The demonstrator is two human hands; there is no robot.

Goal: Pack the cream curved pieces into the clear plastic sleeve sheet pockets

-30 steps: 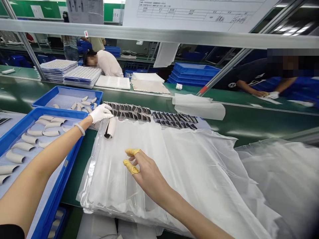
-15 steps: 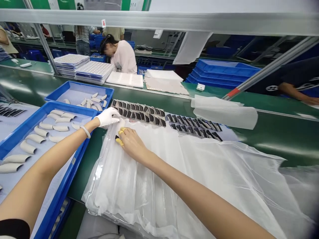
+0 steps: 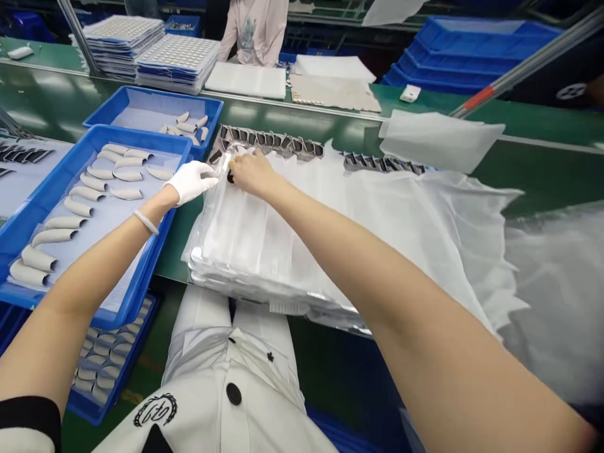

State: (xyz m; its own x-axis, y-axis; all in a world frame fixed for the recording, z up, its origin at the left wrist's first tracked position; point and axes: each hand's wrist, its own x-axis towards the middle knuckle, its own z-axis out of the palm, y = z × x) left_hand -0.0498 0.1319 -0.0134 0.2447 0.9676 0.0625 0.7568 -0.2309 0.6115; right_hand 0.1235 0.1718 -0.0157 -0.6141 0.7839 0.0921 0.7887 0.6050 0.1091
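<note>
My left hand (image 3: pixel 192 181), in a white glove, is beside the far left edge of a clear plastic tray. Its fingers are bent, with a gap to the thumb, and nothing shows between them. My right hand (image 3: pixel 252 171) is bare apart from yellow finger covers. Its fingers are closed at the tray's far left corner, and a small black bit shows under them; what they pinch is hidden. Thin white translucent sheeting (image 3: pixel 321 214) covers the tray. Dark curved pieces (image 3: pixel 287 143) stand in rows along its far edge.
To the left, a blue bin (image 3: pixel 61 160) holds several curved off-white pieces (image 3: pixel 78 207). A second blue bin (image 3: pixel 141 94) stands behind it. Stacked white trays (image 3: pixel 179 60), blue crates (image 3: pixel 462 56) and loose sheets (image 3: pixel 438 135) lie across the bench. A co-worker (image 3: pixel 257 31) is opposite.
The camera has tilted down, bringing my lap and the tray's front edge into view. My right hand has moved to the tray's far corner; my left hand has drawn slightly back from it.
</note>
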